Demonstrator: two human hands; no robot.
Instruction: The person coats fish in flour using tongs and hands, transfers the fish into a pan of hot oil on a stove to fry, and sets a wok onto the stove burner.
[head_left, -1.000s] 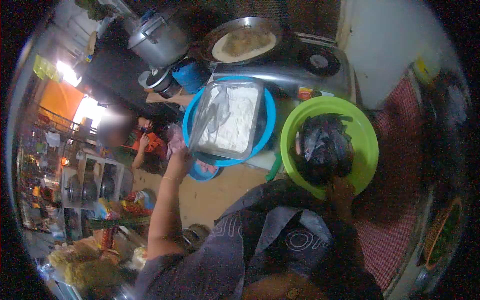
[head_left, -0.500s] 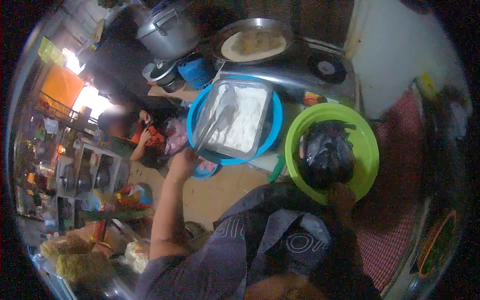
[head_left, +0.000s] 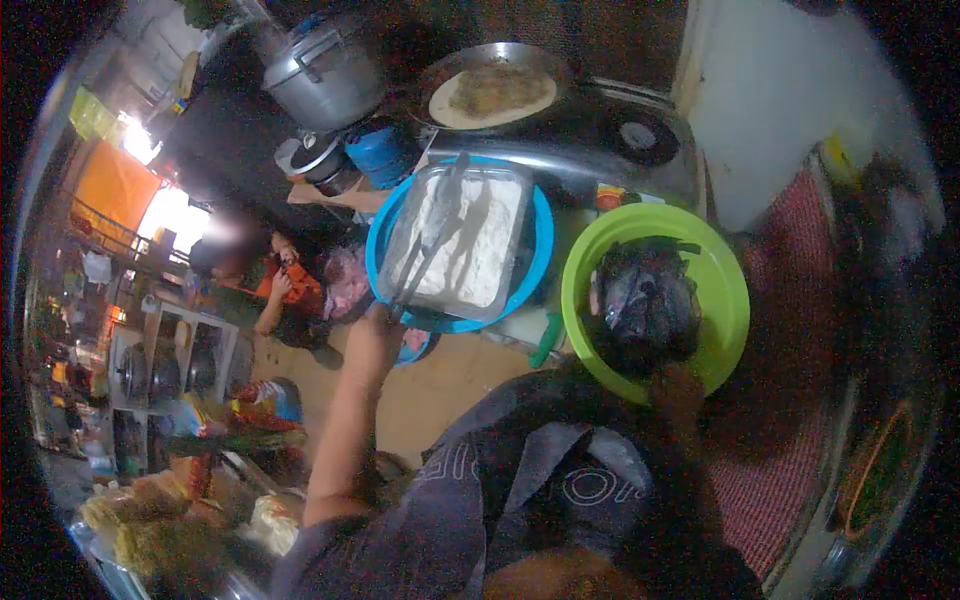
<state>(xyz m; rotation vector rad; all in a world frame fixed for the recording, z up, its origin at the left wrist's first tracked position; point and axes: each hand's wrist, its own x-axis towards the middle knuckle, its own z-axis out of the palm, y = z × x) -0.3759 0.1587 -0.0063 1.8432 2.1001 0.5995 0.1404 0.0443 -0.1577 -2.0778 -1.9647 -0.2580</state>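
My left hand (head_left: 372, 328) is closed around the handle end of metal tongs (head_left: 430, 240) at the near left corner of a clear rectangular container (head_left: 512, 270). The tongs slant over the container, which holds a white powder like flour (head_left: 480, 245). That container sits in a blue basin (head_left: 546, 235). My right hand (head_left: 680, 388), in deep shadow, is at the near rim of a lime-green basin (head_left: 735, 300); its fingers cannot be made out. Inside the green basin lies a dark plastic bag (head_left: 650, 310).
Behind, a wide pan (head_left: 560, 75) with a pale flat round stands on the stove (head_left: 590, 140). A large lidded pot (head_left: 325, 85) is at the back left. Another person (head_left: 285, 275) is at the left. A green handle (head_left: 547, 340) lies between the basins.
The tongs now reach further toward the container's far edge, still in my left hand. The whole view has shifted slightly. My right hand stays at the green basin's rim.
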